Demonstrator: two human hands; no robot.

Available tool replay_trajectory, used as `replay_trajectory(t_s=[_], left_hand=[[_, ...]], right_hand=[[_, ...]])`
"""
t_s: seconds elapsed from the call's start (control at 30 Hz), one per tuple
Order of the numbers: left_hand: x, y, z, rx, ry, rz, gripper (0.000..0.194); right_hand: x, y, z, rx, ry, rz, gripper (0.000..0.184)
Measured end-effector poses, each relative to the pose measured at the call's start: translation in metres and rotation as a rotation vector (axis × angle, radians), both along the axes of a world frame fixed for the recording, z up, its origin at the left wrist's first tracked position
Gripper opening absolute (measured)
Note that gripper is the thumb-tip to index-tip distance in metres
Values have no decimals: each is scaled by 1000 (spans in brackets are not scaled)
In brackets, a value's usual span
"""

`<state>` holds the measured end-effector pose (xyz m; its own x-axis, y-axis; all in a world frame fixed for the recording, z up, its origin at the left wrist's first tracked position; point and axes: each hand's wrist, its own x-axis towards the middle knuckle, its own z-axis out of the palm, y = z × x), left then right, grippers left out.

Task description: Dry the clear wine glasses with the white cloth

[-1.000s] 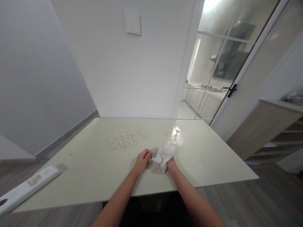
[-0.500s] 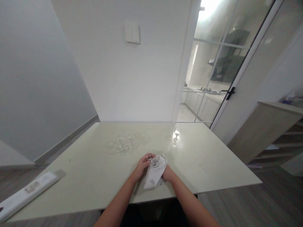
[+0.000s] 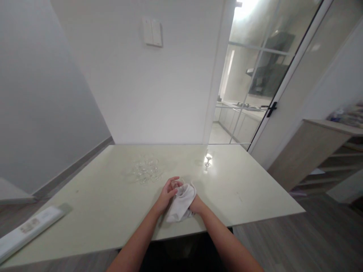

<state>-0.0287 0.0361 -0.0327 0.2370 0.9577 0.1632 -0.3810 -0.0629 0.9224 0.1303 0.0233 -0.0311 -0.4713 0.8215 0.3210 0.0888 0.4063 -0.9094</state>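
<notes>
My left hand (image 3: 167, 192) is curled round a small clear glass (image 3: 178, 184) just above the pale table (image 3: 99, 196), near its front edge. My right hand (image 3: 195, 206) grips a white cloth (image 3: 181, 202) that is pressed against the glass and covers most of my fingers. A cluster of several clear glasses (image 3: 145, 169) stands further back on the table, to the left of my hands. One more stemmed glass (image 3: 208, 159) stands alone at the back right, in a bright reflection.
A long white flat box (image 3: 28, 230) lies at the table's front left corner. Behind the table is a white wall with a light switch (image 3: 152, 33). A glass sliding door (image 3: 266, 83) and a wooden shelf unit (image 3: 317, 151) are to the right.
My left hand has taken hold of a glass, and my right hand has brought the cloth from the right up against it. Both hands sit slightly closer to me than before.
</notes>
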Motion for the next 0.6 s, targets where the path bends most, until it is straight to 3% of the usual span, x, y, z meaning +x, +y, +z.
replay_trajectory(t_s=[0.1, 0.27, 0.4, 0.5, 0.6], left_hand=[[1, -1, 2, -2, -28, -10, 68], [0, 0, 3, 29, 54, 88, 61], [-7, 7, 2, -71, -46, 298, 54], [-15, 13, 2, -152, -210, 354, 50], [-18, 15, 3, -133, -289, 362, 47]], right_hand=[[-1, -2, 3, 13, 7, 2, 31], [-2, 1, -2, -38, 98, 33, 26], [-2, 11, -20, -207, 249, -232, 32], [-2, 16, -30, -340, 415, -423, 42], [-3, 15, -32, -394, 432, -414, 50]])
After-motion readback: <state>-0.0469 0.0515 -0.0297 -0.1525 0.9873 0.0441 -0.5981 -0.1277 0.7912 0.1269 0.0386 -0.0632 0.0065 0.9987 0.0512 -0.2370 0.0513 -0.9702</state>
